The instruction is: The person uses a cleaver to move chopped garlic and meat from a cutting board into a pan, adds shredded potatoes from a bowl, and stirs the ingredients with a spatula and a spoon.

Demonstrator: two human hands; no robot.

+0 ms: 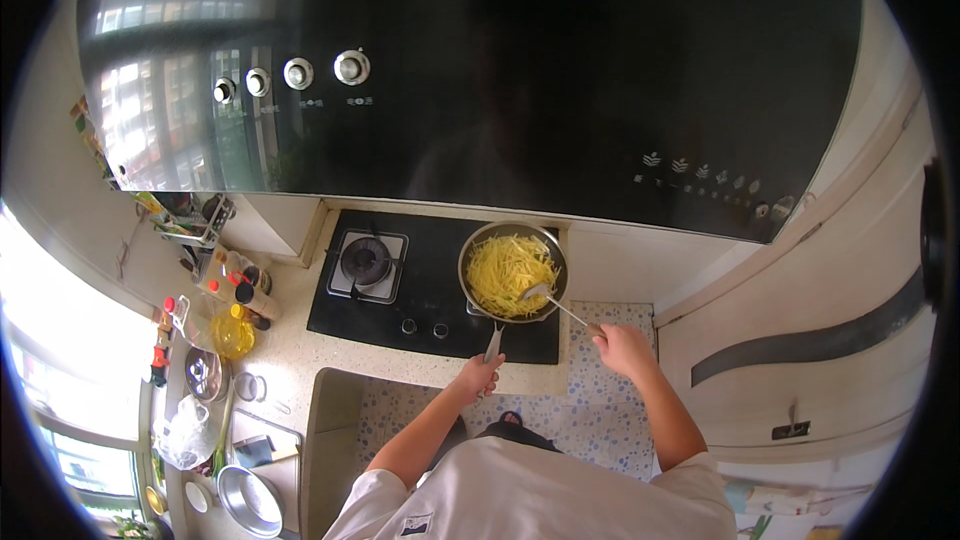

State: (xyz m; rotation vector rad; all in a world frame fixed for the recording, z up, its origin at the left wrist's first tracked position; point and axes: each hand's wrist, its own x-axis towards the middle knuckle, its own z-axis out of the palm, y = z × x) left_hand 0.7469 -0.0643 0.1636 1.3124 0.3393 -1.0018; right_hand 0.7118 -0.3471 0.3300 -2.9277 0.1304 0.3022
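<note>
A frying pan [466, 255] stands over the right burner of a black gas hob [431, 277]. Pale yellow shreds [510, 268], perhaps potato, fill much of the pan, with some green bits among them. My left hand [480, 376] grips the pan's handle [493, 345] near its end. In my right hand [624, 349] is the handle of a metal spatula [537, 291], whose blade rests among the shreds at the pan's right side. The burner under the pan is mostly hidden.
A black range hood [525, 90] overhangs the hob. The left burner [365, 261] has no pot. Oil and sauce bottles [232, 331] crowd the left counter, with a pot lid [204, 373], a cleaver [253, 451] on a chopping board [289, 491], and a steel basin [251, 501].
</note>
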